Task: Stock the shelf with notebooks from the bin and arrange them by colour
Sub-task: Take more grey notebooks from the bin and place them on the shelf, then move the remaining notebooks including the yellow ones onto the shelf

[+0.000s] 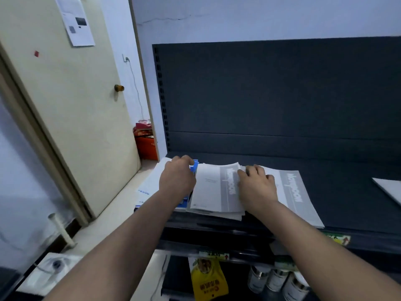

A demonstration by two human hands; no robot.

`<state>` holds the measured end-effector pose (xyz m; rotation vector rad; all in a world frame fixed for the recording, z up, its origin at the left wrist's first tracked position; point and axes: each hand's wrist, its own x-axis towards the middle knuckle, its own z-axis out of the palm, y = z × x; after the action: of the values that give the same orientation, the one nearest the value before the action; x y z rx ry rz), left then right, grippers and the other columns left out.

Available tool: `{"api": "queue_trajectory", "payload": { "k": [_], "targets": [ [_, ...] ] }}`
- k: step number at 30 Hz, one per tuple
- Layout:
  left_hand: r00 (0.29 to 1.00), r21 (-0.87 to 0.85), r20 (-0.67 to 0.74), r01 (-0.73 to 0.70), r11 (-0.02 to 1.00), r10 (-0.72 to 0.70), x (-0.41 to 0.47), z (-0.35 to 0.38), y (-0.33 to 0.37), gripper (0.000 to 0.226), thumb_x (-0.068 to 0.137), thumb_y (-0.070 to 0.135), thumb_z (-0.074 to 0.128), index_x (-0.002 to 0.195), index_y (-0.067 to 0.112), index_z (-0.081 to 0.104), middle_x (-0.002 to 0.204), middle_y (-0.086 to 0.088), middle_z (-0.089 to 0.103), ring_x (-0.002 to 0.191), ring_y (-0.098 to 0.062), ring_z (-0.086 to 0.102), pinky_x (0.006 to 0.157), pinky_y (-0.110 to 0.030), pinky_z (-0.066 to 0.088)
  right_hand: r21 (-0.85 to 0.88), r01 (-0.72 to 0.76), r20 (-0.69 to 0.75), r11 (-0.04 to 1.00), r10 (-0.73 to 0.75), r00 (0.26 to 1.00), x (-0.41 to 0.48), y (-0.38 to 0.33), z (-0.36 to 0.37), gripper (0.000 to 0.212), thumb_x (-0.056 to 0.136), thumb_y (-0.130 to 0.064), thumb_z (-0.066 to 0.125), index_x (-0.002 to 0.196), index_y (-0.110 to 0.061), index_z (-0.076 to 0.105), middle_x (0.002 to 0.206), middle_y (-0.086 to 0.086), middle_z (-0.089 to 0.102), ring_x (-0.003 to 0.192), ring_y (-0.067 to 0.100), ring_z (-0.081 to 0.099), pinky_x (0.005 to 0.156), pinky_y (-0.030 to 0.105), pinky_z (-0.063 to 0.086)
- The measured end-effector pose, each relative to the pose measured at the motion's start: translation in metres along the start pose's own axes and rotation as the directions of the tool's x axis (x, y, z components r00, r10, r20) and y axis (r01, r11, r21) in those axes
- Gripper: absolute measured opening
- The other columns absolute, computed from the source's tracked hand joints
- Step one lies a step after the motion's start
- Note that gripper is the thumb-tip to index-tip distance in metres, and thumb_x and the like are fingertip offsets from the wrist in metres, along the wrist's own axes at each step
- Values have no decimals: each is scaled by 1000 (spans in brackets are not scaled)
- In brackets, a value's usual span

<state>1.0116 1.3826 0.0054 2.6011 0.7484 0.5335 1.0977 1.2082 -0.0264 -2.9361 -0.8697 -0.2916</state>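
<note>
Left hand (176, 179) curled round blue notebooks (194, 167); right hand (257, 185) hooks the grey notebooks (213, 187); tug wristward, they'd probably slide off the shelf (338, 203).

A cream door (71, 118) fills the left side, a brass knob (119, 88) on it; a printed sheet (74, 19) is stuck near its top, a small red sticker (36, 53) lower down; orange boxes (145, 144) sit in the corner beyond; along the bottom edge, a yellow packet (208, 279) beside three pale jars (275, 281).
</note>
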Motion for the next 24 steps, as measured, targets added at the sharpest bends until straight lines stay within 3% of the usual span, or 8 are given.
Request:
{"api": "queue_trajectory", "payload": {
  "k": [7,12,18,24],
  "targets": [
    [952,100,129,-292,951,278,-14,45,70,32,90,10,50,120,17,57,122,-4,55,116,-25,45,86,-36,44,-165,-179,47,970,189,981,-66,71,-18,48,93,-21,46,140,-18,36,147,5,32,140,26,20,102,43,30],
    [815,117,241,-564,818,527,-48,80,161,35,90,12,49,123,20,57,123,-4,55,115,-26,46,87,-38,48,-185,-393,43,901,407,912,-143,143,-32,51,95,-25,45,144,-17,31,151,7,25,143,28,14,106,47,28],
    [608,-32,348,-753,657,713,-131,125,274,32,95,23,52,127,24,55,127,-3,53,120,-26,43,90,-39,46,-214,-648,4,731,664,748,-265,229,-39,47,92,-27,45,138,-19,39,145,5,35,138,27,25,100,42,34],
    [384,-168,435,-854,492,815,-245,168,372,31,94,28,55,124,26,56,128,-3,53,124,-26,42,95,-39,45,-254,-820,63,513,855,516,-406,304,-43,44,94,-24,43,138,-19,39,142,6,39,134,28,31,96,42,35]
  ]
}}
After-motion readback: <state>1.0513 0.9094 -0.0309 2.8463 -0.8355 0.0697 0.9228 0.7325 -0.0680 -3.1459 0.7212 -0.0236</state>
